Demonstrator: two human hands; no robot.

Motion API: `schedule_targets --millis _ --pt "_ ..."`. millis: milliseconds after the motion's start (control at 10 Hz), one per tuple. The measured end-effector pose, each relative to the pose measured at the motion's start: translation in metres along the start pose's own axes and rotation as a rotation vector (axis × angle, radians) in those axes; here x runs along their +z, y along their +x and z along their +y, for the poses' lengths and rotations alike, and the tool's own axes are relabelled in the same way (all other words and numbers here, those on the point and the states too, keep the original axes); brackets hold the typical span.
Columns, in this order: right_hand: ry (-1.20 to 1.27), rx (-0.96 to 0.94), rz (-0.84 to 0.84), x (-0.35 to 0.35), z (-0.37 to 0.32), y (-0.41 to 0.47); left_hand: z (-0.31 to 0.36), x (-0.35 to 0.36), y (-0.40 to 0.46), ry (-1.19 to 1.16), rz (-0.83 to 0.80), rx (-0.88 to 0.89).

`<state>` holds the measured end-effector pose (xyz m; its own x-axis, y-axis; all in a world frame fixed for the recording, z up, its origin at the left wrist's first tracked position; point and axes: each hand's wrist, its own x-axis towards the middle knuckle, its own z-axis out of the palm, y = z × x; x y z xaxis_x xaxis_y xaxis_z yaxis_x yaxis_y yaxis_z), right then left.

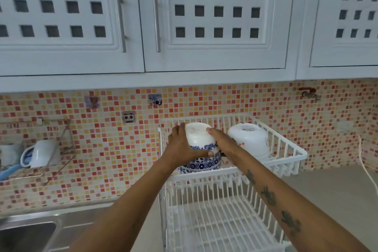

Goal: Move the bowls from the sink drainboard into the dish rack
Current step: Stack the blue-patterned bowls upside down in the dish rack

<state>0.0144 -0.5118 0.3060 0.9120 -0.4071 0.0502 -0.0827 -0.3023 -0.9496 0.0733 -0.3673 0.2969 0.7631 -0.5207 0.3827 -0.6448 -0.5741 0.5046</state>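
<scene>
A white two-tier dish rack (294, 150) stands on the counter right of the sink. On the left of its upper tier, a stack of upside-down white bowls with blue flower rims (201, 145) rests. My left hand (182, 147) grips the top bowl on its left side and my right hand (222, 142) grips it on the right. Another stack of upside-down white bowls (251, 140) sits beside it on the right of the same tier. The rack's lower tier (221, 223) holds nothing I can see.
The steel sink (26, 235) and drainboard (81, 217) lie at lower left. A wire wall holder with a white mug (44, 153) hangs at left. Cabinets (184, 16) overhang the rack. A white cable (366, 168) runs at right, and a tap (308, 93) sticks out of the tiled wall.
</scene>
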Motion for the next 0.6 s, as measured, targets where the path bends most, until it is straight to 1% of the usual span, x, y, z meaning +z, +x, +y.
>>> schedule_targets --millis 100,200,300,500,600 --pt "-0.085 -0.046 -0.004 -0.007 0.008 0.008 0.004 -0.011 -0.008 0.041 -0.071 -0.002" --pt "-0.266 -0.045 0.047 -0.005 -0.006 -0.016 0.001 -0.025 -0.024 0.044 -0.115 -0.012" --pt "-0.367 -0.047 0.099 -0.001 -0.01 -0.034 -0.01 -0.037 -0.044 0.058 -0.143 -0.025" --pt "-0.546 -0.137 0.136 0.012 -0.01 -0.072 -0.025 -0.063 -0.092 0.141 -0.176 -0.025" --pt "-0.648 -0.14 0.107 0.024 -0.01 -0.098 -0.025 -0.072 -0.117 0.176 -0.18 -0.021"
